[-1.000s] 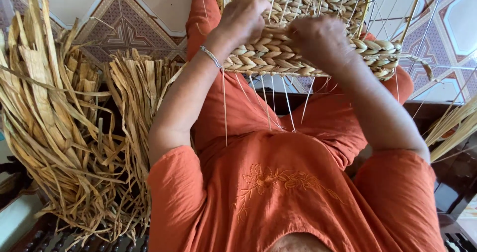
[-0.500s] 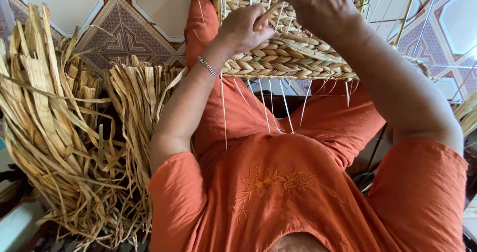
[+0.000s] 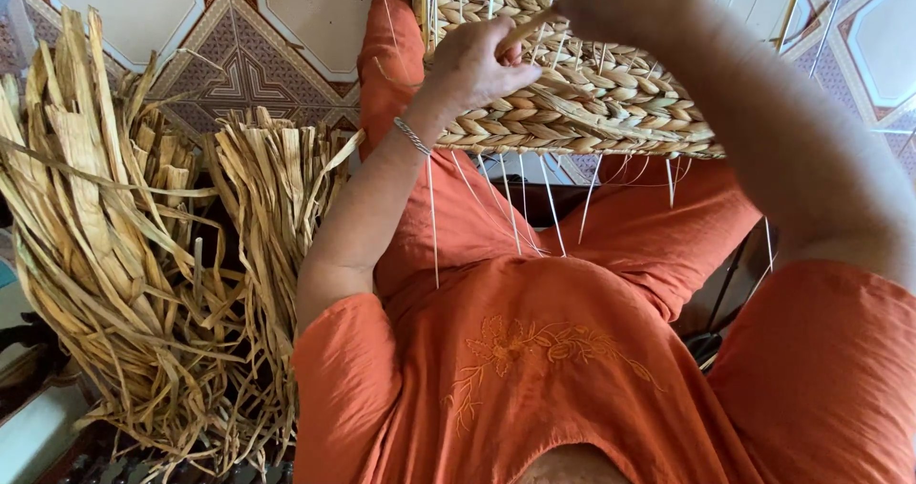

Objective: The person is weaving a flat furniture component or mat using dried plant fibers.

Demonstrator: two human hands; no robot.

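**Both hands up on the woven basket**

Far left, a heap of dried straw strips (image 3: pixel 114 255) lies on the patterned floor tiles (image 3: pixel 286 26). Next over, my left hand (image 3: pixel 477 64), with a silver bracelet (image 3: pixel 412 136) at the wrist, presses against the woven basket (image 3: pixel 592 112) on my lap, fingers curled shut around a straw strand (image 3: pixel 527 31). Thin white strings (image 3: pixel 431 217) dangle below the rim. My right hand (image 3: pixel 620 2) sits over the basket's top; I can't tell its grip.
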